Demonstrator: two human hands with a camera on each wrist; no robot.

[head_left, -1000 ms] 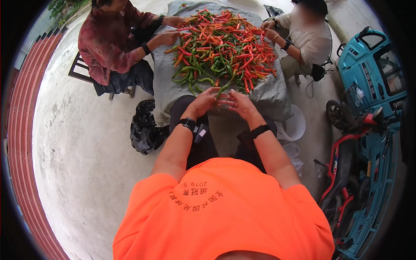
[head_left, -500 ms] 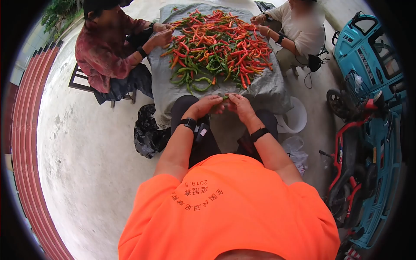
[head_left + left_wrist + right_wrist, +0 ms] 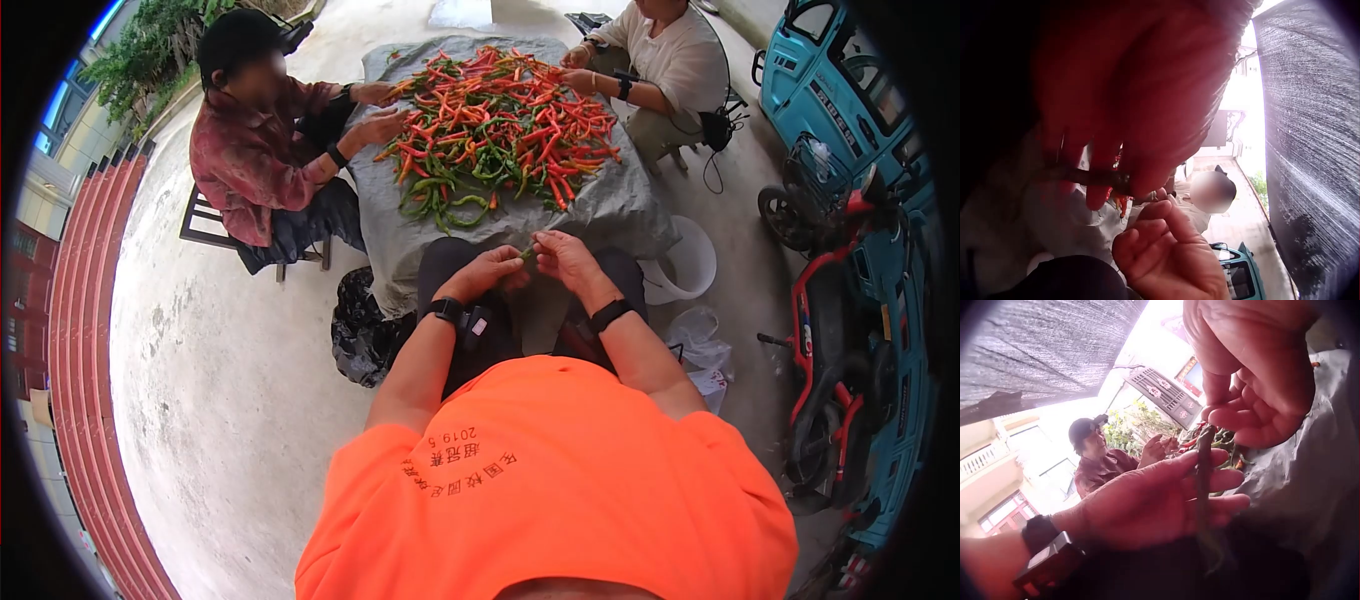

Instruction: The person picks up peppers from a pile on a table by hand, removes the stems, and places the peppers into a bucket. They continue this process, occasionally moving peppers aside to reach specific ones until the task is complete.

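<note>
A long green chili pepper (image 3: pixel 1204 475) lies across the fingers of my left hand (image 3: pixel 485 272), the thumb pressed over it in the right wrist view. My right hand (image 3: pixel 570 262) pinches its upper end between thumb and fingertips. Both hands are held over my lap, just short of the near table edge. Beyond them a heap of red, orange and green chili peppers (image 3: pixel 500 130) covers much of the grey sheet (image 3: pixel 405 240) on the table. In the left wrist view the left palm is dark and close, hiding part of the pepper.
A person in a dark red shirt (image 3: pixel 250 175) sits at the left, another in a pale shirt (image 3: pixel 670 60) at the right, both with hands at the heap. A white bucket (image 3: pixel 690 262), clear plastic bags (image 3: pixel 700 340) and a black bag (image 3: pixel 362 335) stand beside the table.
Both hands have drawn back from the heap's near edge towards my lap, bringing the green chili pepper along. The right fingers, spread a second ago, now pinch its end.
</note>
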